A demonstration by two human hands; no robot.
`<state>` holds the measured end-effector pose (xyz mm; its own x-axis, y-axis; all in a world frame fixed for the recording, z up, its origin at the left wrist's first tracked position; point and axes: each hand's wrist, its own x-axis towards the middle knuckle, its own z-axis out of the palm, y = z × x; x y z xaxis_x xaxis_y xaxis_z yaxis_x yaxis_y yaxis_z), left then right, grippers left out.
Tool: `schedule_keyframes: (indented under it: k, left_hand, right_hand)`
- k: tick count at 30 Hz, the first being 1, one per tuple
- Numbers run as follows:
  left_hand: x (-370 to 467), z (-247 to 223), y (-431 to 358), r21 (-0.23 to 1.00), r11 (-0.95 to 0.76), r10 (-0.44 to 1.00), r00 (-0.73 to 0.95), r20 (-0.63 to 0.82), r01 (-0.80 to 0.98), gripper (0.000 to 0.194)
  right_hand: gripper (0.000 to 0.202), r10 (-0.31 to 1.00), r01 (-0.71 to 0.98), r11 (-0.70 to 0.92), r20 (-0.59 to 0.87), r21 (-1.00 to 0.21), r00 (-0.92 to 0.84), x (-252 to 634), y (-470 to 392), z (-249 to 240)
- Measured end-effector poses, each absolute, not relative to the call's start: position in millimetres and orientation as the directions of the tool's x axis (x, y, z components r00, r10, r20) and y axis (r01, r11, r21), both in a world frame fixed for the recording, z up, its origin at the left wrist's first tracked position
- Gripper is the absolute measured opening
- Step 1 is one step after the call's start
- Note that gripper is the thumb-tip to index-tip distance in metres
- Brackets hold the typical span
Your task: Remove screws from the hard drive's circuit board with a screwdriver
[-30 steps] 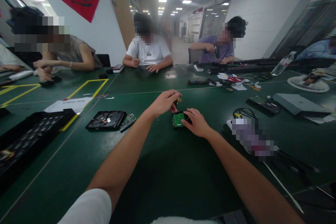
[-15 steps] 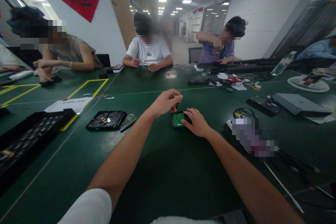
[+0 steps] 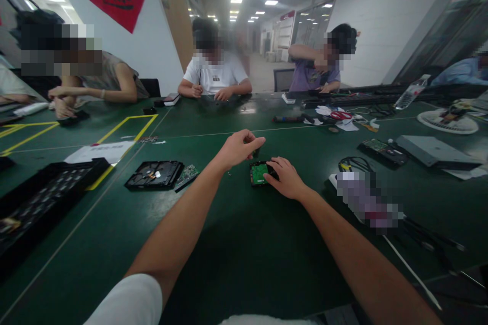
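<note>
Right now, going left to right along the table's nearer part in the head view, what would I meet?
Long black tray → flat black case → small circuit board → left hand → green-boarded hard drive, gripped by right hand → grey metal box.

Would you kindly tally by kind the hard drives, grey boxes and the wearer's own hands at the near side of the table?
Hard drives: 3
Grey box: 1
Wearer's hands: 2
Total: 6

The green tabletop [image 3: 236,244] bore a long black tray [image 3: 68,203], an open black casing [image 3: 148,177], a device with a green circuit board [image 3: 259,171], a gray box [image 3: 434,150] and a tilted bottle [image 3: 410,94].
</note>
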<state>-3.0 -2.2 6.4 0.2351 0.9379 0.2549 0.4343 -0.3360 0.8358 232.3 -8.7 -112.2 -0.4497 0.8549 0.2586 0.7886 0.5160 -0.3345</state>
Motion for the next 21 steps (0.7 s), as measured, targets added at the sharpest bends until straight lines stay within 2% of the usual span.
schedule_keyframes:
  k: [3, 7, 12, 18, 21]
  left_hand:
    - [-3.1, 6.8, -2.1, 0.82, -0.348, 0.934, 0.24, 0.264, 0.453, 0.037]
    - [-1.4, 7.4, -0.6, 0.866, -0.339, 0.922, 0.311, 0.23, 0.367, 0.027]
    - [-0.9, 6.4, -0.2, 0.889, -0.341, 0.914, 0.329, 0.237, 0.305, 0.031]
    - [-2.8, 2.5, 0.2, 0.867, -0.301, 0.948, 0.223, 0.227, 0.398, 0.047]
    - [-2.9, 1.9, 0.9, 0.86, -0.328, 0.939, 0.24, 0.248, 0.392, 0.047]
  right_hand:
    - [0.057, 0.853, 0.787, 0.519, 0.263, -0.334, -0.451, 232.7, -8.3, -112.9]
    - [0.058, 0.85, 0.786, 0.523, 0.263, -0.329, -0.456, 233.1, -8.2, -113.0]
    - [0.058, 0.849, 0.787, 0.525, 0.265, -0.324, -0.457, 233.0, -7.9, -112.7]
    - [0.057, 0.85, 0.788, 0.524, 0.259, -0.324, -0.459, 232.9, -7.8, -112.8]
    - [0.057, 0.848, 0.79, 0.526, 0.266, -0.313, -0.459, 232.4, -7.4, -113.3]
